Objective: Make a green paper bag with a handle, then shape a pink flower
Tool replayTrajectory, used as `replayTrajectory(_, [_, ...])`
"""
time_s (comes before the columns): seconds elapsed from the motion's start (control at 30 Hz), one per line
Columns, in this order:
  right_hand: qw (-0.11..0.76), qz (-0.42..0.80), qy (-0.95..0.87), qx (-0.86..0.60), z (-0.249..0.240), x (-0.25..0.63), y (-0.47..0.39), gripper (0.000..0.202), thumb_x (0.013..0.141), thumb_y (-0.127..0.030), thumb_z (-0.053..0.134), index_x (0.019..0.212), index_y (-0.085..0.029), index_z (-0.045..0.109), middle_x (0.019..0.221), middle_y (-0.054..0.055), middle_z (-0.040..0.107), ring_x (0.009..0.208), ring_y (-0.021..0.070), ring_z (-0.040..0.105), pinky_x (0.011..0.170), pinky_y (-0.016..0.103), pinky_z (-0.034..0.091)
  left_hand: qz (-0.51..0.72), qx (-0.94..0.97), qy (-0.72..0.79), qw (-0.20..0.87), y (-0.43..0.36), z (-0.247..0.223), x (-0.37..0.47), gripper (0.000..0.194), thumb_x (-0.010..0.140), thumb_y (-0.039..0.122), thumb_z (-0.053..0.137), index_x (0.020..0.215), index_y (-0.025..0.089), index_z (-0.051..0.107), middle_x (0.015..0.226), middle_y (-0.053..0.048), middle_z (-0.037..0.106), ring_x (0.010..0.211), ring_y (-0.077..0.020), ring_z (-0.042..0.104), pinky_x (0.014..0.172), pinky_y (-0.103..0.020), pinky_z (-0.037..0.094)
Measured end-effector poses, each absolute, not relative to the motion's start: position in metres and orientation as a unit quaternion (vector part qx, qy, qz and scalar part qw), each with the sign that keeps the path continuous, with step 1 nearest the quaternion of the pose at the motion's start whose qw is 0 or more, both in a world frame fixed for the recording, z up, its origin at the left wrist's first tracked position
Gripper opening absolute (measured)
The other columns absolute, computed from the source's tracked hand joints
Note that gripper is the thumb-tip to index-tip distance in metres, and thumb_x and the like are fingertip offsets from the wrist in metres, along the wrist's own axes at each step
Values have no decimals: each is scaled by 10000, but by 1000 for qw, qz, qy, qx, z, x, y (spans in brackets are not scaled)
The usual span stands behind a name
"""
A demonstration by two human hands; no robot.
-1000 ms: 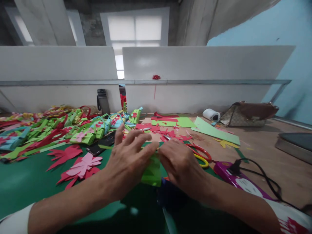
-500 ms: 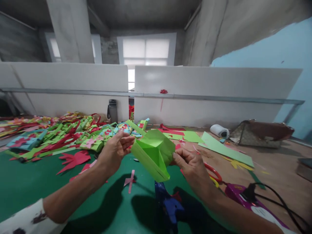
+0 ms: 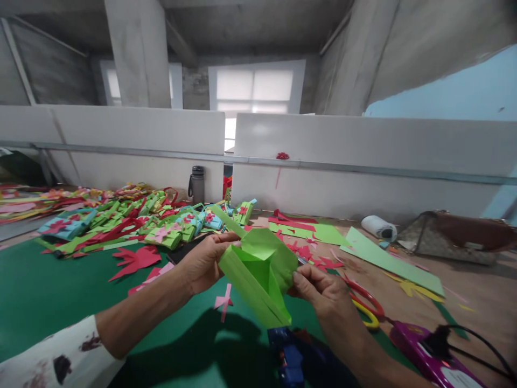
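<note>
A folded light-green paper bag (image 3: pixel 258 275) is held up in front of me, its open side facing me and tilted. My right hand (image 3: pixel 319 288) pinches its right edge between thumb and fingers. At the left edge, my left hand (image 3: pixel 208 261) has its fingers closed on the paper, the fingertips partly behind it. Beneath the bag stands a dark blue tool (image 3: pixel 286 358), perhaps a glue gun, partly cut off by the frame. A pink paper cross-shaped piece (image 3: pixel 224 303) lies on the green mat (image 3: pixel 169 334) between my forearm and the bag.
Finished-looking paper bags (image 3: pixel 121 221) heap up at the left, with red paper flowers (image 3: pixel 136 261) nearer. Scissors (image 3: pixel 365 302) with red and yellow handles and a purple power strip (image 3: pixel 428 350) lie right. Behind are a bottle (image 3: pixel 197 186), green sheets (image 3: pixel 391 261) and a handbag (image 3: pixel 452 237).
My left hand has moved in from beside the bag, fingers apart, to close on its left edge. My right hand keeps its pinch. The view has shifted slightly left.
</note>
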State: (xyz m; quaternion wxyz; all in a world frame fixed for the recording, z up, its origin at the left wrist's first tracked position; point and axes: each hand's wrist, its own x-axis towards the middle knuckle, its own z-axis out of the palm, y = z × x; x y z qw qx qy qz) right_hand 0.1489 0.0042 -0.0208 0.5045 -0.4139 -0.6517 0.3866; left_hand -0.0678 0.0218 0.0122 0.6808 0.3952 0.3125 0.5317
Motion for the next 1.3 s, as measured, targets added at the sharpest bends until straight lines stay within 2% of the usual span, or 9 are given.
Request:
replayTrajectory(0.37, [410,352,-702,-464,-14,147,-2,233,771,-338,532,620,-161,550,595,4,595,587,136,533,576,249,402,477,429,364,675,23,13,-74,172,657,81,652,827,95,671,777,-108,698,691,-185,663,702,-292,512])
replayTrajectory(0.5, [367,355,-725,-461,-10,149,-7,220,778,-305,525,617,-158,555,571,-19,556,515,101,468,505,219,364,451,429,399,673,26,14,-77,186,650,68,655,833,87,682,742,-109,703,605,-170,656,619,-270,533])
replayTrajectory(0.63, [283,237,-815,-447,2,158,-6,172,796,-279,527,692,-172,612,636,-17,595,575,110,510,560,222,368,466,430,435,640,30,20,-81,101,650,51,645,735,89,684,638,-83,687,549,-162,648,549,-244,542])
replayTrajectory(0.73, [162,138,-875,-435,9,173,-8,91,723,-262,630,778,-194,655,735,15,659,657,153,572,592,241,372,490,428,447,614,33,25,-87,93,673,31,607,654,98,670,553,-59,663,481,-148,626,498,-234,539])
replayTrajectory(0.83, [55,77,-896,-435,4,186,-14,302,598,-260,749,882,-220,655,780,37,677,706,215,606,577,261,372,501,422,447,610,34,27,-90,125,684,15,580,642,97,665,542,-59,661,466,-147,623,492,-235,542])
replayTrajectory(0.93, [-4,72,-896,-438,-8,192,-21,462,602,-214,743,1041,-251,604,875,48,677,810,257,617,638,293,404,493,423,447,614,34,26,-89,136,681,5,576,691,94,677,581,-74,677,505,-164,643,509,-241,545])
replayTrajectory(1.03, [4,112,-898,-425,-14,194,-25,448,685,-125,638,1100,-275,560,943,32,664,883,231,609,713,293,423,484,429,452,614,31,26,-87,133,670,19,591,731,90,687,609,-83,685,527,-171,649,518,-246,542])
replayTrajectory(1.17, [92,147,-899,-401,-9,202,-21,376,786,-120,485,1127,-274,525,1027,40,643,910,196,604,754,283,441,489,436,454,604,30,30,-88,146,640,33,614,743,92,698,602,-77,682,516,-161,638,532,-251,531])
replayTrajectory(1.3, [235,120,-840,-475,0,214,-5,423,695,-232,616,1111,-274,558,910,42,674,754,235,625,621,300,467,497,443,458,589,28,32,-90,146,630,42,619,730,102,707,603,-82,685,511,-165,632,532,-261,516])
